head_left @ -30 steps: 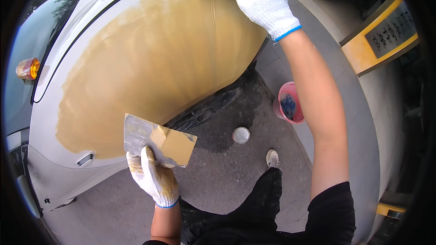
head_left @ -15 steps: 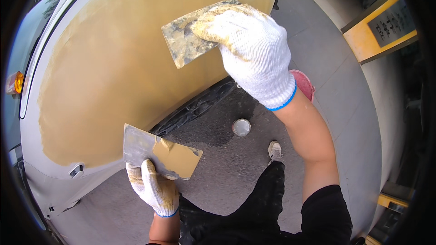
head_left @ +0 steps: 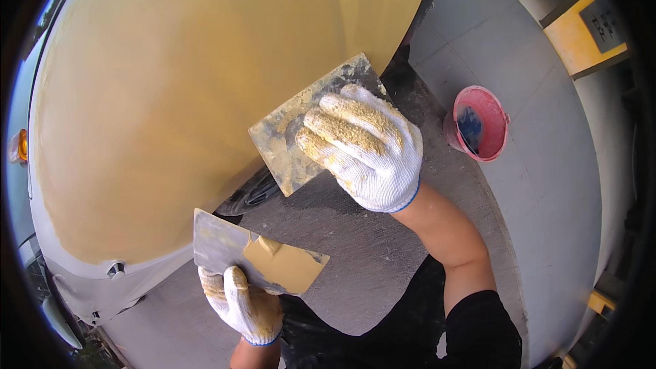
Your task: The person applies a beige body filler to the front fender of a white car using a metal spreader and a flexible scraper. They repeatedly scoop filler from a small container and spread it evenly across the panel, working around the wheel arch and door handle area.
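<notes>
A wide patch of tan filler (head_left: 178, 96) covers the curved car body panel (head_left: 82, 280) at left, and below it the gloved left hand (head_left: 242, 304) grips a flat metal board (head_left: 225, 249) bearing a tan filler pad (head_left: 283, 266). To its right, the gloved right hand (head_left: 365, 147) clasps a smeared spreader blade (head_left: 294, 133) by the panel's edge; a shallow blade angle with even pressure would probably feather the coat best. A red bucket (head_left: 482, 123) stands on the pavement at far right.

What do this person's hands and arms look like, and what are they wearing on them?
Both hands wear white knitted work gloves with a thin blue band at the cuff. The right glove is smeared with yellowish paste across its fingers and knuckles; the left glove is stained the same yellow. The forearms are bare below the gloves, and a short black sleeve covers the right upper arm.
</notes>
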